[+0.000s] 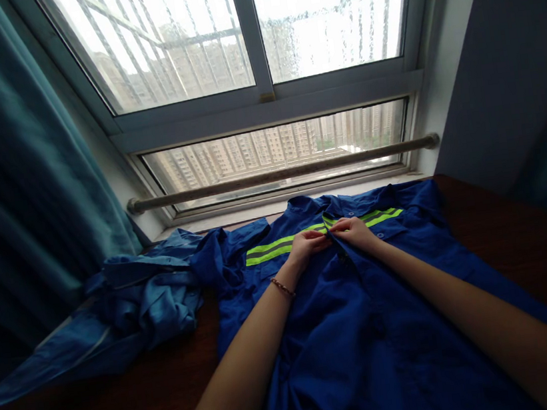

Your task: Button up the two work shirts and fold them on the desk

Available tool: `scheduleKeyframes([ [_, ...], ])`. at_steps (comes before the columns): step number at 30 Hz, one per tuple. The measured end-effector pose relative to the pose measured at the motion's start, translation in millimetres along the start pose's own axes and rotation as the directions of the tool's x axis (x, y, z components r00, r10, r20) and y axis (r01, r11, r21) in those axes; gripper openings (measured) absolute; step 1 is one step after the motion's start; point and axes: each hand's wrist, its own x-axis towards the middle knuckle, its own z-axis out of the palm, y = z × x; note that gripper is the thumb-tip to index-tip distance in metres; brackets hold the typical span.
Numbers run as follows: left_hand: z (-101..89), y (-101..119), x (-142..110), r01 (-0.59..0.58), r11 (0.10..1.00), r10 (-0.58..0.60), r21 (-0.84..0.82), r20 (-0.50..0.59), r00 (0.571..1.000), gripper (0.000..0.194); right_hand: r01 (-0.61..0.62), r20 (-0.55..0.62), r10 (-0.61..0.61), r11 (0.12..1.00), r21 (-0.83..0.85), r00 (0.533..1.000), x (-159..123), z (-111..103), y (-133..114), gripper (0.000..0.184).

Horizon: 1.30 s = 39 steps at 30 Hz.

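Mid-frame, left hand (309, 244) and right hand (354, 232), fingertips pinched close, grip the blue garment (328, 332) at its front opening, by the lime stripe (270, 252).

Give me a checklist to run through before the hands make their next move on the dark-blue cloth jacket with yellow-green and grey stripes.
1. Dark-blue cloth jacket with yellow-green and grey stripes spread out: ok.
2. Bare left hand on the jacket's front, at stripe height: ok.
3. Bare right hand beside it, fingertips on the front: ok.
4. Fastening between the fingertips: cannot tell, fingers cover it.
5. Jacket's lower front smooth: not ok, creased.
6. Lighter-blue crumpled cloth garment apart from the jacket: not ok, against its sleeve.
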Motion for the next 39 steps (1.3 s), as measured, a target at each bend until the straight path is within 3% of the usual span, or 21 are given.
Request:
scheduleKeyframes([
  [4, 4.6, 1.1, -1.3, -0.057, 0.998, 0.056, -0.041, -0.033, 0.998, 0.024, 0.028, -0.138, -0.053, 0.984, -0.176, 0.989, -5.9, 2.6, -10.3, 0.012],
  [10, 11.0, 4.3, -5.2, -0.093, 0.993, 0.091, -0.067, -0.031, 0.995, 0.03, 0.05, -0.261, -0.1, 0.98, -0.191, 0.96, -9.5, 6.5, -15.7, 0.012],
  [15, 10.0, -2.3, -5.4, -0.076, 0.995, 0.075, -0.066, -0.027, 0.997, 0.032, 0.054, -0.217, -0.103, 0.973, -0.223, 0.971, -10.2, 9.0, -10.5, 0.01],
  [20, 12.1, -5.9, -2.1, -0.062, 0.998, 0.061, -0.026, -0.049, 0.997, 0.029, -0.037, -0.195, -0.003, 0.979, -0.202, 0.981, -10.5, 13.3, -6.2, 0.009],
  [28, 21.4, -16.2, 3.7, -0.112, 0.994, 0.108, 0.006, -0.297, 0.949, 0.019, -0.075, -0.181, 0.042, 0.981, -0.179, 0.983, -13.5, 19.7, -2.4, 0.011],
  [39, 23.8, -12.3, 1.5, -0.094, 0.993, 0.066, -0.065, -0.339, 0.938, 0.014, -0.085, -0.145, 0.09, 0.995, 0.043, 0.985, -9.1, 21.9, 9.9, 0.021],
])
